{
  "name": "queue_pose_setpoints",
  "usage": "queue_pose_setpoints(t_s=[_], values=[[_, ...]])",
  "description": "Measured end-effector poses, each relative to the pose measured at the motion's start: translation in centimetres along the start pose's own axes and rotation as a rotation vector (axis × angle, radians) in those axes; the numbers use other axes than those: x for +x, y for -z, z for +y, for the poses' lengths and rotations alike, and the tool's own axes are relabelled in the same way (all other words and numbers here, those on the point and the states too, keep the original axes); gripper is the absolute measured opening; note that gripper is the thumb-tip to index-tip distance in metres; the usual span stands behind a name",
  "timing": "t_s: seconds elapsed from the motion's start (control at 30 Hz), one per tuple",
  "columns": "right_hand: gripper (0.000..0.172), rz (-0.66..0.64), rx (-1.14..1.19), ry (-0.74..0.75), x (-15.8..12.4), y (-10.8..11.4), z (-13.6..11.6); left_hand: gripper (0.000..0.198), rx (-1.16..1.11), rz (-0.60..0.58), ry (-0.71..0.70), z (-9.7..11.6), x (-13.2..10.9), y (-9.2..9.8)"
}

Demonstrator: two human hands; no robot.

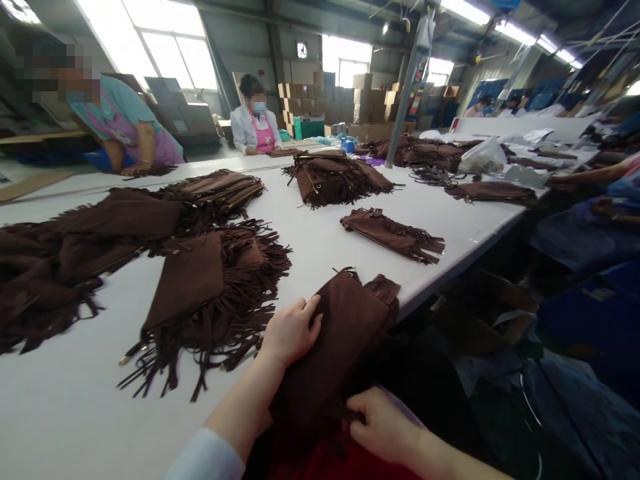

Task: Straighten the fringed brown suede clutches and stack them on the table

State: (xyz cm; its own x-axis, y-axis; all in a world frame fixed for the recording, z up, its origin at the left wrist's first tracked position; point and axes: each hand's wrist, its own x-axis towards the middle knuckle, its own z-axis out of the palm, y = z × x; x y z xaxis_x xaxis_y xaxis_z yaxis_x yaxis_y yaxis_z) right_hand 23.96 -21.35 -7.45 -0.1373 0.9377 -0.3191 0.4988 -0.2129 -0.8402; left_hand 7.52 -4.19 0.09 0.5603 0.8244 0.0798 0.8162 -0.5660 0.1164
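A brown suede pouch with fringe (340, 333) lies over the near edge of the white table (70, 400). My left hand (290, 331) rests flat on its upper left side, fingers stretched out and pressing the fabric. My right hand (383, 427) is closed in a pinch on the pouch's lower edge, close to my body. Just left of my left hand lies another fringed brown pouch (210, 300) with its fringe spread toward me.
Several more fringed brown pouches lie in piles at the left (75, 247), the middle (393, 233) and far end (333, 177) of the table. Two people in pink aprons work at the far side (125, 123) (256, 123). Cardboard boxes (300, 90) stand behind. A person's arm (590, 177) shows at right.
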Motion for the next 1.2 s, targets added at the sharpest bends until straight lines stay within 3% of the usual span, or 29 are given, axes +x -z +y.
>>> queue_pose_setpoints(t_s=[0.07,0.17,0.3,0.37,0.53,0.6,0.73,0.77,0.87,0.97,1.2], values=[[0.017,0.081,-0.072,0.059,-0.8,0.1,-0.8,0.046,0.065,-0.052,-0.086,-0.6,0.3,0.5],[0.023,0.156,-0.153,0.167,-1.3,0.4,-1.3,0.046,0.082,-0.074,-0.081,-1.6,0.7,0.3],[0.015,-0.072,-0.380,0.292,-1.3,-0.3,-0.6,0.047,-0.011,-0.008,0.020,-2.3,0.8,-0.9],[0.019,-0.179,-0.447,0.250,-1.3,-1.0,0.4,0.045,-0.043,0.031,0.070,-2.4,0.8,-1.3],[0.027,-0.305,-0.461,0.049,-1.6,-1.7,2.6,0.037,-0.062,0.077,0.122,-2.7,0.9,-1.6],[0.029,-0.268,-0.377,0.032,-1.4,-1.1,2.6,0.036,-0.062,0.088,0.136,-2.9,1.0,-1.7],[0.041,0.081,-0.025,0.124,-0.2,0.4,1.3,0.037,-0.065,0.089,0.162,-3.0,1.2,-1.7],[0.045,0.116,0.112,0.152,0.4,0.6,0.8,0.037,-0.066,0.085,0.168,-2.9,1.2,-1.7],[0.045,-0.050,0.624,0.189,1.9,0.1,-1.0,0.038,-0.067,0.078,0.180,-3.0,1.1,-1.6],[0.041,-0.207,0.966,0.095,3.0,-0.9,-3.0,0.037,-0.075,0.074,0.185,-3.0,1.1,-1.6],[0.044,-0.217,1.053,0.045,3.4,-1.6,-4.5,0.037,-0.081,0.084,0.183,-3.0,1.1,-1.7]])
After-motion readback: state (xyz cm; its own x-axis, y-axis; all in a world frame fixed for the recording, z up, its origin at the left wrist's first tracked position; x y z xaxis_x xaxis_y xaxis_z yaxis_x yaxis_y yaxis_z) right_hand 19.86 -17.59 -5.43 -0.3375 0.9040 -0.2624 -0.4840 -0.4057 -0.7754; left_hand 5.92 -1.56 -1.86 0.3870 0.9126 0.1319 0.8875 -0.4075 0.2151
